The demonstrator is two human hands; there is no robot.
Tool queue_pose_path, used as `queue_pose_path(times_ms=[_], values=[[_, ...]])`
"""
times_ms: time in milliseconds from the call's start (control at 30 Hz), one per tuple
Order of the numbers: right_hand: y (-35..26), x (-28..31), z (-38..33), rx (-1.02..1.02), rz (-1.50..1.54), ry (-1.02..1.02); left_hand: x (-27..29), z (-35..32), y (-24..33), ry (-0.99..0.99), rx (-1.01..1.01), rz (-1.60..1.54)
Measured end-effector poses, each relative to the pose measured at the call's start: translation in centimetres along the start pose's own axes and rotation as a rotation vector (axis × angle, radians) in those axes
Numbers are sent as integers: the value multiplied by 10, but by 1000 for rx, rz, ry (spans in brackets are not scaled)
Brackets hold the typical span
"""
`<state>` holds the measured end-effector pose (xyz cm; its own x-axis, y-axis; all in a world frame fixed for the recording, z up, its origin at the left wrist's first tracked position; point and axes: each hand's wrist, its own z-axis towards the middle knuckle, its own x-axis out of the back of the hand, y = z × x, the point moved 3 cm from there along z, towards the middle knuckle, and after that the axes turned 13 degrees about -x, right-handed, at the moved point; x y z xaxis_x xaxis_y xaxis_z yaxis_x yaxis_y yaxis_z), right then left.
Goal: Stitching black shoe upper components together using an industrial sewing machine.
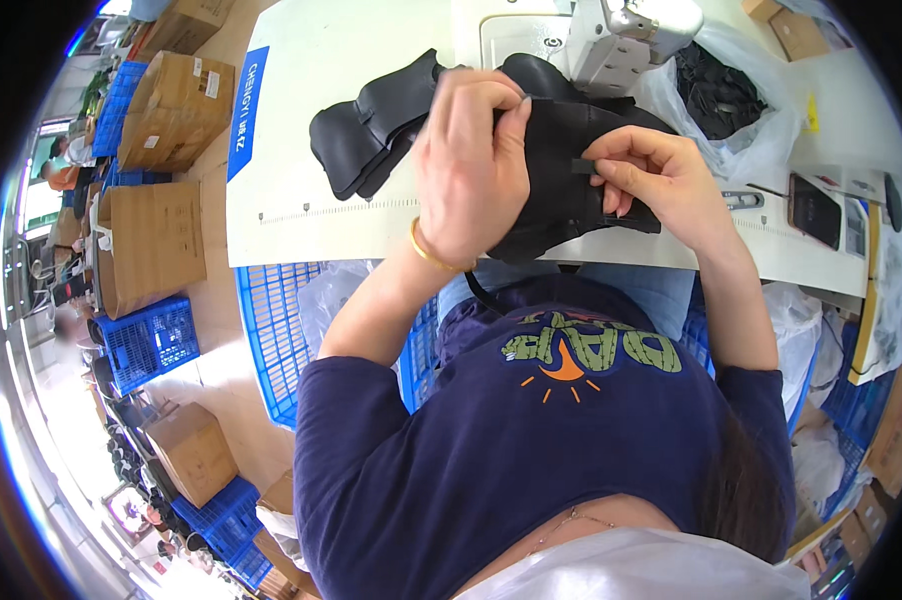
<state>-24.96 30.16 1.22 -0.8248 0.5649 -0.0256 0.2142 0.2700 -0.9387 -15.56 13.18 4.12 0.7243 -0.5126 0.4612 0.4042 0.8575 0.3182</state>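
Note:
A black, leather-like piece [546, 215] lies in front of me at the table's near edge, partly covered by my hands. My left hand [474, 170], slightly blurred, is closed with thumb and forefinger pinched at the upper edge of this piece. To its right, my right hand [661, 180] pinches a small dark tab [582, 166] over the piece's surface. Further left lies a stack of similar black pieces [381, 122], its right end behind my left hand. The sewing machine head [626, 50] stands just beyond the black piece.
A clear plastic bag of black scraps [716, 95] sits right of the machine. A small metal tool [743, 200] and a phone [814, 210] lie at the right. A ruler strip [311, 208] runs along the white table [281, 150]. Blue crates [271, 330] stand below the edge.

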Motion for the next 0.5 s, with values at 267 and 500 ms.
queue_pose_path(times_ms=[267, 500], values=[[2, -2, 4, -17, 101, 66, -9, -22, -11, -137, 1026, -924], [-4, -8, 3, 29, -27, 185, -14, -12, -18, -406, 1059, -854]])
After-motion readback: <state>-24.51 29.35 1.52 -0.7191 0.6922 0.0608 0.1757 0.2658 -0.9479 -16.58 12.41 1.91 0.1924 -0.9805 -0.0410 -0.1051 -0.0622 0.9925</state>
